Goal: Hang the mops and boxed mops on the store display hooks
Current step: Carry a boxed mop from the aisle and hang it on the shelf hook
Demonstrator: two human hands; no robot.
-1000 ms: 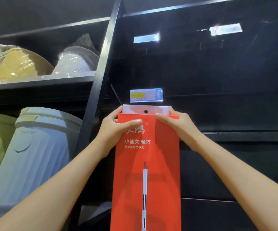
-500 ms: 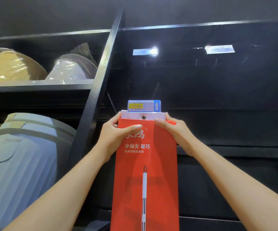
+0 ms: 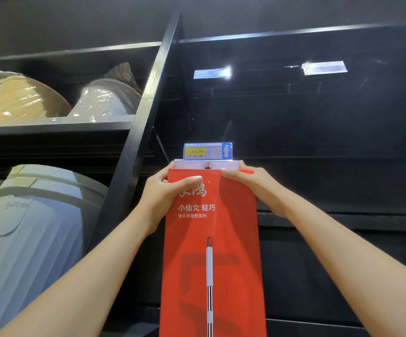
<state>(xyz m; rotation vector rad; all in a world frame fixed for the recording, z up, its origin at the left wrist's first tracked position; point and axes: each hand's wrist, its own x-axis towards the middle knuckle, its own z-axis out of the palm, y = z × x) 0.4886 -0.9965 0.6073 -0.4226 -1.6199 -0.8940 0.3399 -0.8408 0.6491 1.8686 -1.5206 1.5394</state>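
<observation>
Under price tag [image 3: 208,151], left hand [image 3: 170,190] & right hand [image 3: 253,186] clamp boxed mop [image 3: 233,227] top; hook [image 3: 207,167] mostly hidden, box btm cropped.

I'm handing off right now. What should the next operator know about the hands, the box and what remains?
Left hand: grips the red box at its top left corner, thumb across the front.
Right hand: grips the top right corner.
Box: upright, its white tab just under the price tag; the hook tip shows through the tab's hole.
Done: box appears threaded onto the hook.
Left: check it sits, release both hands, hang the remaining stock, none of it in view.
</observation>
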